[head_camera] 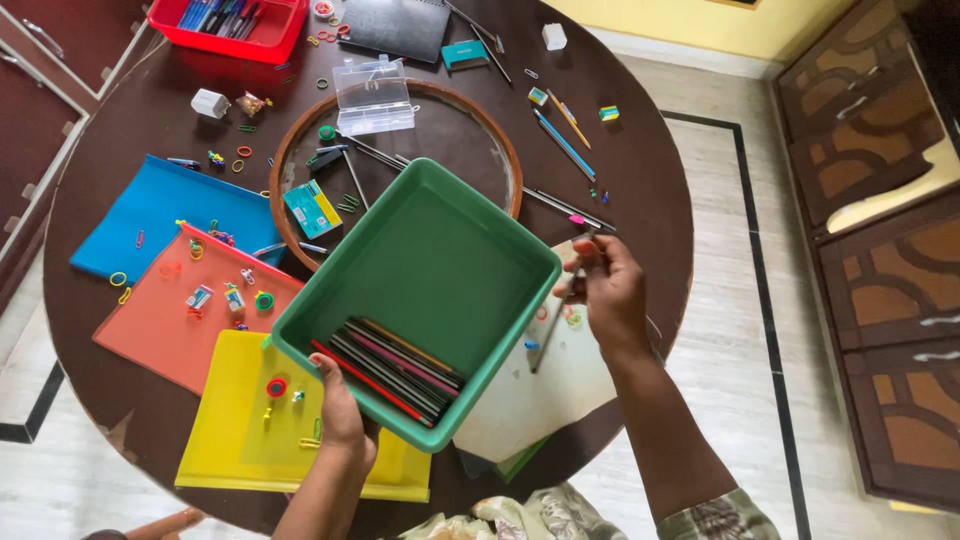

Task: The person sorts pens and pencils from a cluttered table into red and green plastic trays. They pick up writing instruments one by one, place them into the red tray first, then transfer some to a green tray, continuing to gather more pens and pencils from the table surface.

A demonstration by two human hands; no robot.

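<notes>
Grip of the left hand: closed on the near rim of a green tray, fingers curled over the edge, the tray lifted and tilted above the round dark surface with its near corner lowest. Grip of the right hand: fingertips pinched shut on a thin dark pencil-like stick, held just beside the tray's right wall and above a white sheet. Head view: a bundle of pens and pencils lies gathered in the tray's low near corner, close to the left hand; the rest of the tray floor is bare. Beneath and beside the tray lie a yellow folder, an orange folder and a blue folder, each dotted with small clips and rubber bands, and a wooden hoop rings a glass inset holding a clear plastic box. A red tray of pens stands at the far edge. Risks, as judged: the tray hangs from a one-handed hold at one rim, so a steeper tilt could spill the bundle over the near wall; a slip could drop the tray onto the folders and scatter the clips; the pinched stick, held lightly at its upper end, could fall outside the tray onto the sheet.
</notes>
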